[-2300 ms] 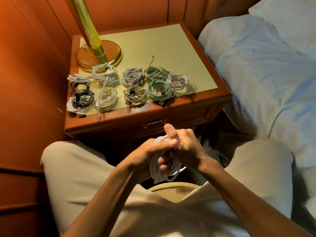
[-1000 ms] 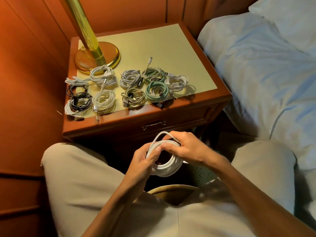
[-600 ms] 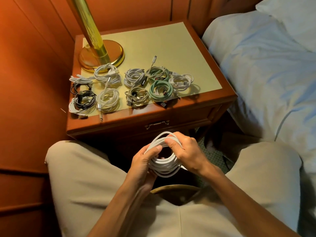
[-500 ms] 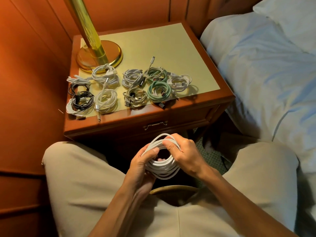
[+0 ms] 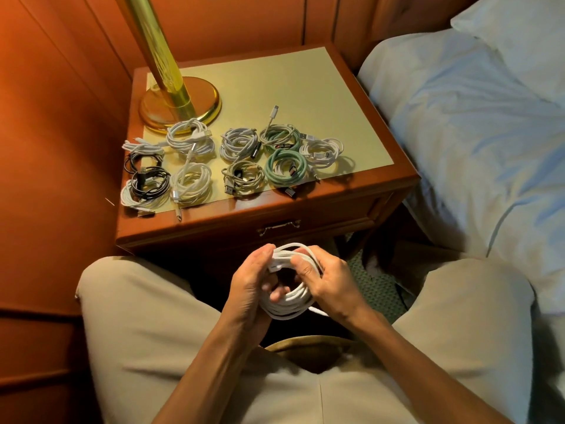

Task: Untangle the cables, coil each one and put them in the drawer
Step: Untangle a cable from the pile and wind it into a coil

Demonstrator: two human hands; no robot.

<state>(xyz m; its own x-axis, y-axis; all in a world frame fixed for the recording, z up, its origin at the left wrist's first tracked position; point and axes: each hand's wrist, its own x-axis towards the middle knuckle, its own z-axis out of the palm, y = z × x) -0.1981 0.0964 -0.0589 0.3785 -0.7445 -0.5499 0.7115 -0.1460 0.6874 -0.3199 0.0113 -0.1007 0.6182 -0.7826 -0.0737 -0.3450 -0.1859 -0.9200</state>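
1. The bed (image 5: 477, 142) lies right of the hands; wood panelling left.
2. The nightstand (image 5: 275, 206) stands just beyond them, its drawer (image 5: 278, 225) closed; ten or so coils (image 5: 243, 162) wait on top beside a lamp (image 5: 180, 102).
3. The white cable (image 5: 290, 296), loose loops a second ago, is now tighter; both the left hand (image 5: 253, 286) and right hand (image 5: 327, 281) curl round it over the lap, its plug end pinched between them; coiling looks nearly done.

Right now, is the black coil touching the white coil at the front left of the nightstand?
Touching. The head view shows the black coil lying on top of the white coil, overlapping its loops at the nightstand's front left corner.
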